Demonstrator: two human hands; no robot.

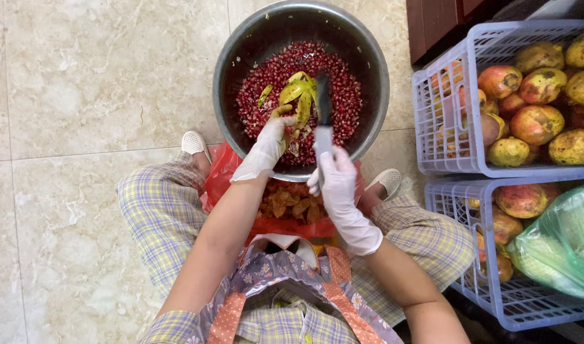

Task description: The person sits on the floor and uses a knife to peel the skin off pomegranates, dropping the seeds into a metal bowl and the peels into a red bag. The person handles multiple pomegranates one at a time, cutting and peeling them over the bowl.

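A metal bowl [241, 44] on the floor holds a heap of red pomegranate seeds [343, 95]. My left hand [266, 145], in a white glove, grips an opened piece of pomegranate peel [296, 95], yellow inside, over the seeds. My right hand [333, 181], also gloved, holds a knife [323, 121] with its dark blade pointing up over the bowl, right beside the peel.
A red bag with peel scraps [292, 205] lies between my knees, just below the bowl. Two pale blue crates [451, 121] of whole pomegranates [537, 124] stand at the right, with a green plastic bag [559, 245] on the lower one. Marble floor tiles surround the bowl.
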